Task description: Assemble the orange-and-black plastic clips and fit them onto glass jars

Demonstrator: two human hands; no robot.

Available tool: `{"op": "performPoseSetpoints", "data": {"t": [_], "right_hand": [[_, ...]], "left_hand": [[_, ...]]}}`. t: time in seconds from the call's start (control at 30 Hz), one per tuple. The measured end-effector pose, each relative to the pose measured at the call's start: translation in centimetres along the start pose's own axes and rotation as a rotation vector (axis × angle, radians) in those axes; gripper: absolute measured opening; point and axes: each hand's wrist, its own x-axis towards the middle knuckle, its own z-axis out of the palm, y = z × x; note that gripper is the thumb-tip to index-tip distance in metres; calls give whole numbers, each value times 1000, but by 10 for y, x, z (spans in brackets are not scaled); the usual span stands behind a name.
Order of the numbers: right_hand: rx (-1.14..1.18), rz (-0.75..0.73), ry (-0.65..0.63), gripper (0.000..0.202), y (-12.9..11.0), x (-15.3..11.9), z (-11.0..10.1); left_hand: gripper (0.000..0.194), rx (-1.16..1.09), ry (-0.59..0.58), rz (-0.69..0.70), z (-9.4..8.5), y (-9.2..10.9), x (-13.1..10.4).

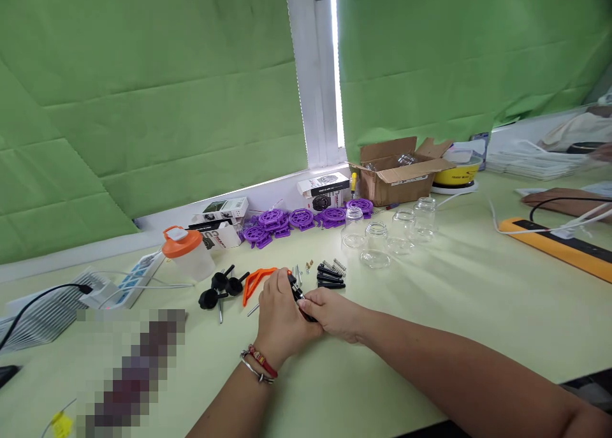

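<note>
Forearms [430, 345]; elongated black part [295, 289]; coiled springs [340, 266]

A narrow red bracelet [261, 359] with yellowish accents circles the left wrist [274, 354]. Beside it sits a slim silver bangle [251, 368].

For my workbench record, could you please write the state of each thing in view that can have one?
Left hand: closed around black part
Right hand: fingers closed on black part
Black part: held, mostly hidden
Cardboard box: flaps open
Glass jars: upright, lids off
Orange-lidded bottle: upright, lid on
Purple parts: lying, some overlapping
Black tapered parts: lying on their sides
</note>
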Motion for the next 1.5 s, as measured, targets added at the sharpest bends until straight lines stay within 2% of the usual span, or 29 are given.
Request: {"op": "performPoseSetpoints", "data": {"t": [0.2,0.37,0.53,0.63,0.77,0.87,0.97,1.07,1.2,1.27,1.37,1.5], "right_hand": [[-28,0,25,34,2,4,0],[28,6,16,34,-7,5,0],[24,-56,62,13,-9,2,-7],[-97,-124,59,25,-6,0,-12],[-359,-182,187,38,-1,0,-15],[-481,-227,171,38,2,0,-16],[-508,-250,217,37,2,-1,-17],[-542,-290,137,34,1,-2,-17],[-592,-320,174,34,-1,0,-17],[-620,-328,148,31,-2,1,-18],[-623,-289,171,32,-2,4,-20],[-640,-299,112,29,-1,6,-22]], "left_hand": [[79,48,21,11,1,1,2],[72,73,39,-18,0,-1,4],[63,143,32,-40,5,-6,8],[64,179,27,-48,9,-9,10],[71,207,0,-57,11,-11,11],[73,218,-5,-63,11,-12,12],[70,221,4,-61,12,-13,13],[68,227,-2,-65,13,-14,14],[68,235,-8,-73,13,-14,15],[68,236,-12,-70,14,-15,15],[66,237,-9,-73,15,-17,15],[69,241,-15,-81,15,-17,16]]}}
